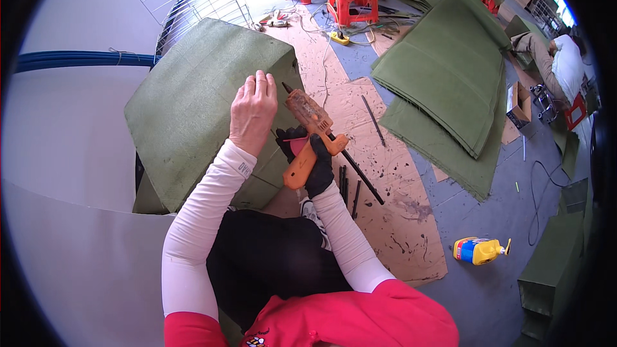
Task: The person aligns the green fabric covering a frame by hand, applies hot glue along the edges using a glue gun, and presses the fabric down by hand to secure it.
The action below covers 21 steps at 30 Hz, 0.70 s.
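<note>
My left hand (254, 112) is bare, its fingers stretched out side by side over the right part of a large green fabric-covered box (186, 103). It appears to lie flat near the box's edge. In a black glove, my right hand (319, 170) grips the handle of an orange glue gun (311, 115). The gun's dark nozzle points up and left, close beside my left fingertips. A long black glue stick (364, 178) juts from the gun's back end. The glove hides part of the handle.
Stained cardboard (392, 218) covers the floor, with a loose black stick (373, 120) on it. Stacked green sheets (443, 71) lie to the right. A yellow bottle (479, 250) rests on its side. Red stools (352, 3) stand ahead; a person (569, 67) sits far right.
</note>
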Motion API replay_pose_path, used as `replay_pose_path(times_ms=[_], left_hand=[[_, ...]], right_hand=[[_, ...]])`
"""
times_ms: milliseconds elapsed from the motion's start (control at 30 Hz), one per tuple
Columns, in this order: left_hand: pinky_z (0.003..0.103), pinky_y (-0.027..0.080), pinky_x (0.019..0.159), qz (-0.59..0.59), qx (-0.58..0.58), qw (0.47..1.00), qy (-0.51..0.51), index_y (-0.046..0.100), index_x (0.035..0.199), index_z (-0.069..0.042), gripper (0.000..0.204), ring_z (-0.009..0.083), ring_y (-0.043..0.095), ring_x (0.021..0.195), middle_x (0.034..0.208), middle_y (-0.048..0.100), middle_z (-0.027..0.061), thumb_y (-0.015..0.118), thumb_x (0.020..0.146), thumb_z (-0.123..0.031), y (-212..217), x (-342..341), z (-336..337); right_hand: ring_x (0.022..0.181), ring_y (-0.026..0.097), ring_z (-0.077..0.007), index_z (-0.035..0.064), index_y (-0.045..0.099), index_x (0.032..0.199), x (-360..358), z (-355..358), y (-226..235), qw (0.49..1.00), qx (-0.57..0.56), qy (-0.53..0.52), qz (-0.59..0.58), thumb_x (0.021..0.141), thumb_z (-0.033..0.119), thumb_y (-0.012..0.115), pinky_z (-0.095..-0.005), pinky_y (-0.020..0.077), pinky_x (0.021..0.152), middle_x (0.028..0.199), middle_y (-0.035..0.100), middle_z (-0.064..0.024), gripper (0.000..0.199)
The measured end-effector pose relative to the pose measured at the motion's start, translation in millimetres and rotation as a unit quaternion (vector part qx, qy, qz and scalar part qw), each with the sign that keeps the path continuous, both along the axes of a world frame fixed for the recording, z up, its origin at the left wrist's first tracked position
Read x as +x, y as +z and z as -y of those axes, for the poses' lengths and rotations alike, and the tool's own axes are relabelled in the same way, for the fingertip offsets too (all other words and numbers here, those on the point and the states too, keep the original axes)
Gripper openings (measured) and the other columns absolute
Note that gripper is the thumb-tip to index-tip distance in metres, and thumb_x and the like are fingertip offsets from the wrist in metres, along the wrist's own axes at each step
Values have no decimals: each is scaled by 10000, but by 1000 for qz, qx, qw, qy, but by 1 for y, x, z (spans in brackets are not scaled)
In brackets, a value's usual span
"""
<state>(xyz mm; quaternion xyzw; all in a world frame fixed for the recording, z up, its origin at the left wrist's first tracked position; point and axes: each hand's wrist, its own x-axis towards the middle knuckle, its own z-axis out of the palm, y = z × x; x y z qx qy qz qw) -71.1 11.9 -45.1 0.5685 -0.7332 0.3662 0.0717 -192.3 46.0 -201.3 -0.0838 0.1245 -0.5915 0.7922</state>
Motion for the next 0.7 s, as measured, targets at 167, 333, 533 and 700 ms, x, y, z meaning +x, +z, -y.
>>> replay_pose_path(times_ms=[167,333,533,700], left_hand=[[283,528,798,9,35,999,36,585,1194,31,428,207,616,923,1131,624,138,611,773,-43,17,4,-6],[328,525,859,-3,-3,999,48,582,1196,32,427,241,622,1031,1159,629,144,618,776,-31,24,25,-74],[368,518,896,-29,-20,995,90,648,1099,-11,300,267,648,1002,1080,672,117,601,803,2,30,55,-128],[352,516,882,-7,-39,996,78,651,1092,-27,299,248,647,994,1071,672,107,619,795,-40,31,42,-106]], right_hand=[[1070,615,-310,10,501,1217,3,3,0,999,-25,18,8,909,265,592,-456,494,993,1105,613,-155,409],[1138,575,-389,-17,478,1236,4,3,-12,999,-35,20,23,915,282,573,-509,428,1053,1118,605,-190,449],[1051,620,-229,28,531,1205,6,-7,-3,996,-55,36,56,923,194,578,-389,491,982,1141,623,-117,330],[1161,563,-380,14,466,1254,23,-3,-7,997,-75,24,26,905,308,593,-512,432,1047,1147,599,-176,473]])
